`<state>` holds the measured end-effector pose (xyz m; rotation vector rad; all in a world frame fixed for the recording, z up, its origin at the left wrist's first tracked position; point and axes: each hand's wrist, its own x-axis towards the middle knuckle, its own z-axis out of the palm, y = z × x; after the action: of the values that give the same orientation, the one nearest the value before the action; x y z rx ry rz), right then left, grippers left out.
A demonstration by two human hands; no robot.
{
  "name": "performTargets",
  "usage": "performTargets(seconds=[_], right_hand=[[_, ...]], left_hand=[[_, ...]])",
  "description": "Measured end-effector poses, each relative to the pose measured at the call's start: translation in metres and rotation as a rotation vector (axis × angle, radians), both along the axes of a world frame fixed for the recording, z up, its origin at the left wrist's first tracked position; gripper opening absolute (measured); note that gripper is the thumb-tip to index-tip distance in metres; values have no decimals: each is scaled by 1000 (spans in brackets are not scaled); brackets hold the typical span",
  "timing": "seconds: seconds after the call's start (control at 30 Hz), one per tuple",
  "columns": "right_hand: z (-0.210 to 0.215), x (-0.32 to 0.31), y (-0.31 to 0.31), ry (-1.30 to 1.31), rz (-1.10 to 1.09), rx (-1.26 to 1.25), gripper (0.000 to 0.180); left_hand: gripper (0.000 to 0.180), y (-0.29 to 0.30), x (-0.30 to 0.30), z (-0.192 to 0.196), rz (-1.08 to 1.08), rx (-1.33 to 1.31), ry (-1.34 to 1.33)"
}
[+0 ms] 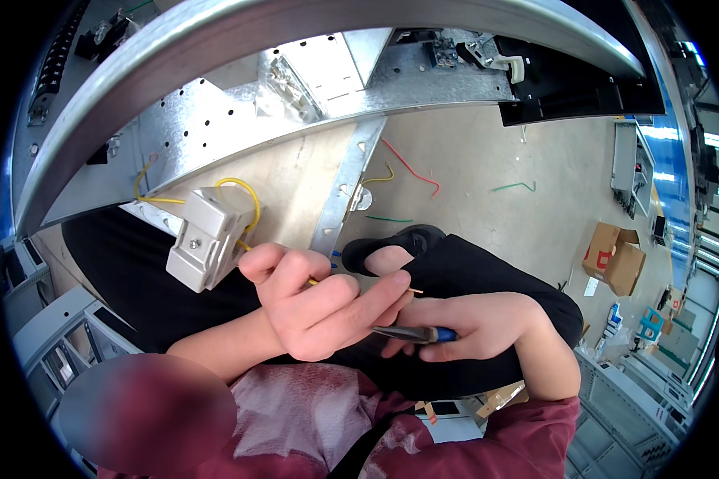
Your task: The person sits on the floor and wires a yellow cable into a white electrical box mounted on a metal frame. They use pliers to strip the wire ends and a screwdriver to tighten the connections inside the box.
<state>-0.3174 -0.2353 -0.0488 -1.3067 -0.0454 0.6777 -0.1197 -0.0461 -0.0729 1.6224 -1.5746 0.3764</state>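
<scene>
My left hand [319, 307] is closed around a thin yellow wire [256, 206], whose bare copper end sticks out past the fingertips. The wire loops back to a light grey box-shaped component [196, 251] with a screw on its face, hanging at the edge of the metal frame. Just right of the left hand, my right hand [479, 329] grips pliers [407, 333] with dark jaws and blue handles. The jaws point left, below the wire's end, and seem apart from it. My right fingers partly hide the handles.
A metal cabinet frame [351, 148] with a perforated plate spans the area ahead. Cut red [411, 168] and green [515, 187] wire pieces lie on the floor. An open cardboard box [615, 257] and a grey metal housing [633, 168] stand at the right.
</scene>
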Motion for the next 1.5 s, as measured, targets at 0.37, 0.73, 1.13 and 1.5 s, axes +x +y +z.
performTargets(seconds=[0.37,0.73,1.13,1.5], right_hand=[[-2,-10,-19,204,20,348,30],[-20,-13,-15,204,-26,486,44],[-32,-7,20,184,-177,1003,55],[-44,-17,59,246,-341,1278,90]], left_hand=[[45,2,2,5,-24,73,-3],[44,5,3,5,-22,97,5],[37,3,0,2,3,64,49],[26,9,3,-3,-14,24,183]])
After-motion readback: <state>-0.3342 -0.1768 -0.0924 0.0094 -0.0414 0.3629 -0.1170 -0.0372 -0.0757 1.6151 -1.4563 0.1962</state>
